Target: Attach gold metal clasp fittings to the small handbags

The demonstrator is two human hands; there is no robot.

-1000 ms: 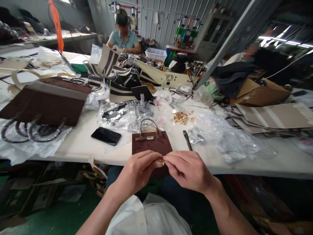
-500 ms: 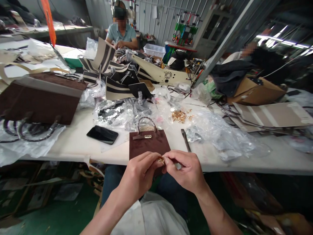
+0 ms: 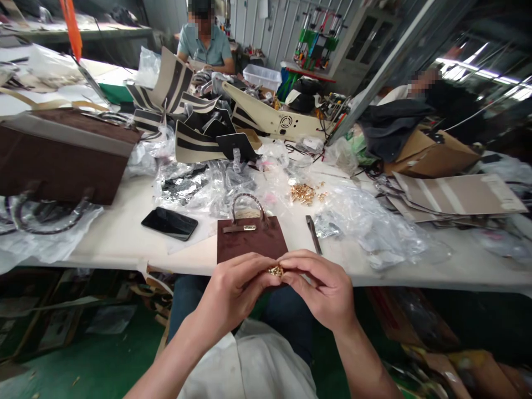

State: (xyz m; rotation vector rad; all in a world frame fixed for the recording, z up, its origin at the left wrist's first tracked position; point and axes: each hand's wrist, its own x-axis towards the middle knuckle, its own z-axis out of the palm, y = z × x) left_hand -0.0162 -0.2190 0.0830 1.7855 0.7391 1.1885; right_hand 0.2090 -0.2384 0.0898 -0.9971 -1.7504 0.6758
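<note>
Small gold metal pieces (image 3: 276,271) show between the fingertips of both hands; their exact kind is too small to make out. My left hand (image 3: 236,285) is closed round them from the left. From the right, the pinched fingers of my right hand (image 3: 322,285) touch the same pieces. Just beyond the hands a small brown handbag (image 3: 251,241) lies on the table, with a rounded handle and a metal clasp on its strap. My hands hide its lower edge. A dark metal tool (image 3: 313,234) rests to its right.
A black phone (image 3: 169,223) lies left of the handbag. Behind it are a pile of gold fittings (image 3: 302,194) and crumpled clear plastic (image 3: 378,233). Larger brown bags (image 3: 62,160) stand at left, striped panels (image 3: 197,145) further back. A person (image 3: 204,44) sits across the table.
My right fingers have shifted around the gold pieces, and more of the pieces now shows between the hands. The view has tilted slightly, so the table appears a little higher.
</note>
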